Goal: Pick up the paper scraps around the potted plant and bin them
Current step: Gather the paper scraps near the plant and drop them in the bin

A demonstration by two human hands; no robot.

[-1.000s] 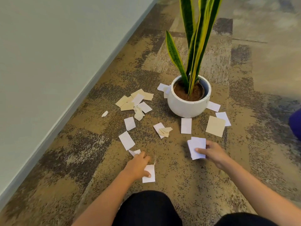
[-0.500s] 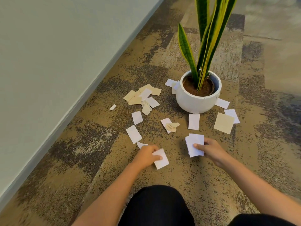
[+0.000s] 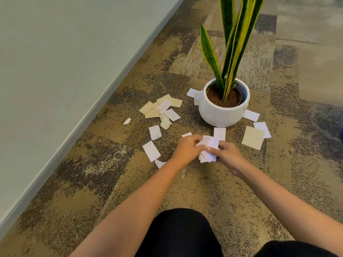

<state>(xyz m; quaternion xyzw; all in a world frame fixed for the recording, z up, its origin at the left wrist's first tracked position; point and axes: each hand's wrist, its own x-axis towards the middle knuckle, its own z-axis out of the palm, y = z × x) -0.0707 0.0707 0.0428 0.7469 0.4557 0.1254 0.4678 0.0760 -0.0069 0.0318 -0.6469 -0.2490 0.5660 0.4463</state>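
Note:
A snake plant stands in a white pot (image 3: 220, 115) on patterned carpet. My left hand (image 3: 186, 149) and my right hand (image 3: 229, 156) meet just in front of the pot, both gripping a small stack of white paper scraps (image 3: 208, 149). Loose scraps lie around: a tan and white cluster (image 3: 161, 108) left of the pot, white pieces (image 3: 151, 151) near my left hand, a tan square (image 3: 252, 137) and white pieces (image 3: 251, 115) on the right, two more (image 3: 193, 92) behind the pot's left side. No bin shows.
A pale wall with a grey skirting board (image 3: 78, 125) runs diagonally along the left. My dark-clad knees (image 3: 180, 232) fill the bottom edge. The plant's tall leaves (image 3: 235, 39) rise over the pot.
My left hand lifted a white scrap off the carpet and carried it right to the stack in my right hand. The two hands now meet. The camera shifted slightly.

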